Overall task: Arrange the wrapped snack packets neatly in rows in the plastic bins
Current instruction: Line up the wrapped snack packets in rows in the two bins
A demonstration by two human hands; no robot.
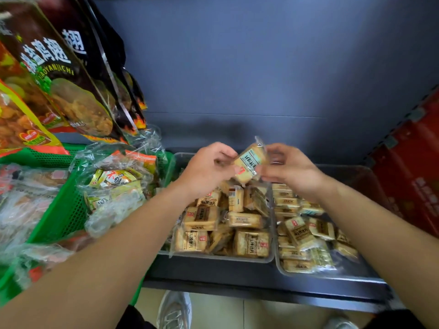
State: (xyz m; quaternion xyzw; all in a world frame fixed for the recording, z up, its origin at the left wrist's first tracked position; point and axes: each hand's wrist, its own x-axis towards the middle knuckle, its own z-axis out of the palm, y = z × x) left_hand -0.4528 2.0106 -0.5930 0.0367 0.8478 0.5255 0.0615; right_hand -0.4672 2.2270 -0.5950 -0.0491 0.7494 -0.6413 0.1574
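Two clear plastic bins stand side by side on a dark shelf: the left bin and the right bin, both holding several yellow wrapped snack packets lying jumbled. Above the left bin's back, one packet with a pale blue label is held up between both hands. My left hand pinches its left edge and my right hand pinches its right edge. A packet lies tilted on top of the pile in the right bin.
A green mesh basket with clear-wrapped snacks sits to the left. Large dark snack bags hang above it. Red cartons stand at the right. The shelf's front edge runs below the bins, with shoes on the floor beneath.
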